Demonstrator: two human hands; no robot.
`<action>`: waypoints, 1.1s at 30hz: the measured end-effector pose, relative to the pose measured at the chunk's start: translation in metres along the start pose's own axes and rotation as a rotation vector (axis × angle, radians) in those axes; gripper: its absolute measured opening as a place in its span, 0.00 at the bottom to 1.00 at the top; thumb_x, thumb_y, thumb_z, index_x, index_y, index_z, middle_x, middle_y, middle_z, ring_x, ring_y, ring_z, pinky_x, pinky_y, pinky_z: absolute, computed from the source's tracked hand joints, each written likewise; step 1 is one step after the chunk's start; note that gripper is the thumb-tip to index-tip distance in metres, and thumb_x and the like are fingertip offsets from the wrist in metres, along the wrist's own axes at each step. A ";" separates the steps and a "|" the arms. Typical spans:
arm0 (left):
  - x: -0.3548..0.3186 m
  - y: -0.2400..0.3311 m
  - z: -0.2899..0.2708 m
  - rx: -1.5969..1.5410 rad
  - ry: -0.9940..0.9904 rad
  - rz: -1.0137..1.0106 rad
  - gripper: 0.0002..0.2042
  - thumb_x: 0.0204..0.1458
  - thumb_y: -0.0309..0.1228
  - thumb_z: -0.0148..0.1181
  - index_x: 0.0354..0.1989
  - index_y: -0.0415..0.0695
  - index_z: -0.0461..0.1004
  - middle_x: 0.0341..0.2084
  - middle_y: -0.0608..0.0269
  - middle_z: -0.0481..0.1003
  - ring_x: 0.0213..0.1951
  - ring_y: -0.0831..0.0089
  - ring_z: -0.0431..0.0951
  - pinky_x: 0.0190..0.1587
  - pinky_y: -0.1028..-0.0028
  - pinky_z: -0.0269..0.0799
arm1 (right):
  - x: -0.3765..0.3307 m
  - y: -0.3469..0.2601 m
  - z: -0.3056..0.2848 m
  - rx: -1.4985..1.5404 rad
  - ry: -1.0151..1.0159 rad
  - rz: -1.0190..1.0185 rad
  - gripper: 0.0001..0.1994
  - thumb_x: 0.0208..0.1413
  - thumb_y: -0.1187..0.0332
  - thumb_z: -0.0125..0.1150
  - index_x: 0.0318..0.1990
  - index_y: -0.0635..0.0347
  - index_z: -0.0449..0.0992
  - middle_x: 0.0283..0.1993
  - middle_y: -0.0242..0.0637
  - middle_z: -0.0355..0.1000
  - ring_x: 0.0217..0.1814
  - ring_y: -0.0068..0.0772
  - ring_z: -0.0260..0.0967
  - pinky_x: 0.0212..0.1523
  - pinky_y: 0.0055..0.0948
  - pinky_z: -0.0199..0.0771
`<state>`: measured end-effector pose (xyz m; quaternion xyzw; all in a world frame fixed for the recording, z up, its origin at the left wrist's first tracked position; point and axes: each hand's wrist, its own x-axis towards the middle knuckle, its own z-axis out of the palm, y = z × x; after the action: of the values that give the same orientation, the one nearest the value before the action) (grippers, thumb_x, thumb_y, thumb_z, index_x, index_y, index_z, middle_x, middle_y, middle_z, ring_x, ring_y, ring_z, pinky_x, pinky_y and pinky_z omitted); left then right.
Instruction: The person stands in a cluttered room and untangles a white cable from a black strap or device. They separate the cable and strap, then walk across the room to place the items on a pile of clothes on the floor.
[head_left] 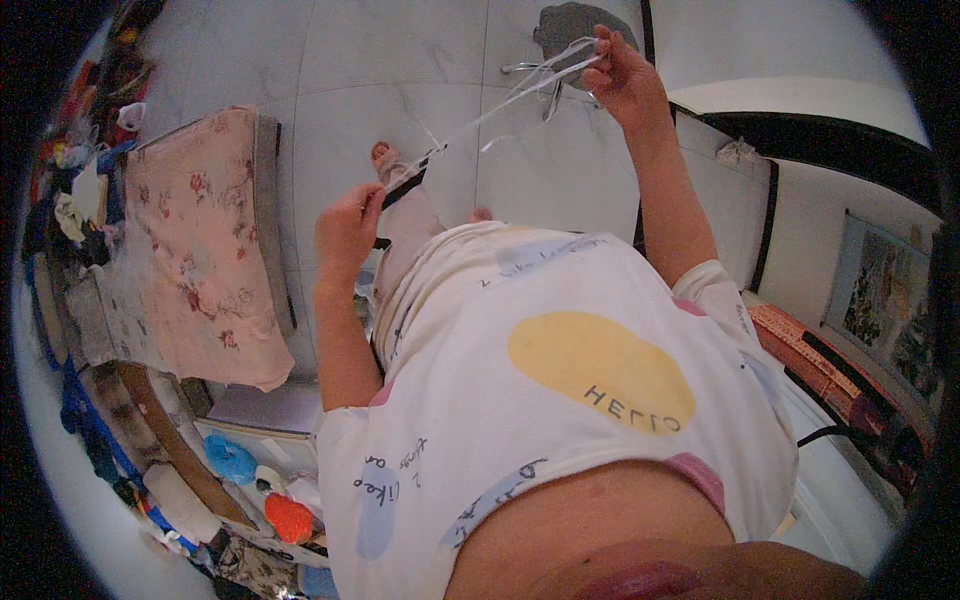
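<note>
My left hand [347, 226] is closed around a dark handle [403, 187] at the near end of a thin clear plastic strip or sheet [505, 100]. The strip runs up and to the right to my right hand [623, 78], whose fingers pinch its far end. Both arms are raised in front of my white shirt with a yellow oval patch [598, 368]. Below the strip my bare foot [388, 158] stands on the pale tiled floor [350, 60].
A table covered by a pink flowered cloth [200, 240] stands to my left, with piled clothes and clutter beyond it. Blue and red objects [260, 490] lie on a shelf below. A grey rag [570, 25] lies on the floor ahead. A dark-edged white surface [800, 100] is on the right.
</note>
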<state>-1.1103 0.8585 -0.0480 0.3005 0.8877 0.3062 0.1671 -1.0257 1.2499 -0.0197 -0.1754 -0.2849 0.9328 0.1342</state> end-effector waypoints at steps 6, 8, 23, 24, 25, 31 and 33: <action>0.071 -0.052 -0.030 0.020 0.058 -0.013 0.10 0.51 0.38 0.52 0.32 0.45 0.73 0.23 0.55 0.74 0.27 0.55 0.74 0.27 0.64 0.68 | 0.084 -0.019 0.031 -0.063 -0.096 -0.040 0.11 0.57 0.67 0.47 0.43 0.64 0.68 0.29 0.36 0.71 0.29 0.29 0.67 0.33 0.32 0.68; 0.095 -0.069 -0.046 0.077 0.052 -0.046 0.10 0.50 0.38 0.52 0.31 0.45 0.73 0.23 0.55 0.74 0.26 0.56 0.74 0.28 0.63 0.68 | 0.113 -0.024 0.041 -0.059 -0.135 -0.064 0.10 0.57 0.68 0.46 0.42 0.63 0.69 0.31 0.38 0.71 0.38 0.38 0.70 0.42 0.42 0.70; 0.156 -0.164 -0.121 -0.248 0.065 -0.267 0.09 0.48 0.32 0.54 0.29 0.38 0.73 0.19 0.55 0.72 0.21 0.71 0.71 0.26 0.74 0.66 | 0.293 -0.009 0.079 -0.010 -0.108 0.010 0.08 0.53 0.73 0.49 0.40 0.60 0.71 0.35 0.39 0.72 0.33 0.41 0.69 0.39 0.42 0.71; 0.160 -0.166 -0.122 -0.238 0.066 -0.285 0.09 0.48 0.33 0.54 0.29 0.38 0.73 0.19 0.55 0.72 0.21 0.70 0.71 0.26 0.74 0.66 | 0.303 -0.007 0.080 -0.021 -0.093 0.009 0.07 0.53 0.73 0.49 0.39 0.61 0.71 0.36 0.39 0.71 0.33 0.41 0.69 0.39 0.42 0.71; 0.163 -0.168 -0.120 -0.229 0.065 -0.302 0.10 0.48 0.33 0.54 0.29 0.37 0.73 0.19 0.54 0.72 0.21 0.69 0.71 0.26 0.73 0.66 | 0.313 -0.007 0.081 -0.033 -0.077 0.008 0.07 0.53 0.73 0.49 0.39 0.61 0.72 0.36 0.39 0.71 0.33 0.41 0.69 0.39 0.42 0.71; 0.198 -0.202 -0.107 -0.081 0.106 -0.413 0.10 0.47 0.34 0.54 0.28 0.38 0.73 0.21 0.52 0.73 0.23 0.62 0.74 0.27 0.69 0.67 | 0.391 -0.026 0.073 -0.016 -0.065 -0.021 0.08 0.55 0.73 0.47 0.40 0.63 0.71 0.37 0.42 0.71 0.34 0.39 0.68 0.40 0.38 0.69; 0.217 -0.200 -0.102 -0.051 0.125 -0.448 0.10 0.47 0.34 0.54 0.27 0.38 0.73 0.21 0.51 0.73 0.25 0.59 0.74 0.28 0.67 0.68 | 0.420 -0.042 0.069 -0.032 -0.099 -0.014 0.09 0.55 0.72 0.47 0.41 0.64 0.70 0.38 0.43 0.71 0.35 0.38 0.67 0.40 0.35 0.68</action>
<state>-1.4110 0.8250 -0.1237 0.0720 0.9328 0.3020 0.1832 -1.4262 1.3974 -0.0467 -0.1292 -0.3070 0.9347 0.1238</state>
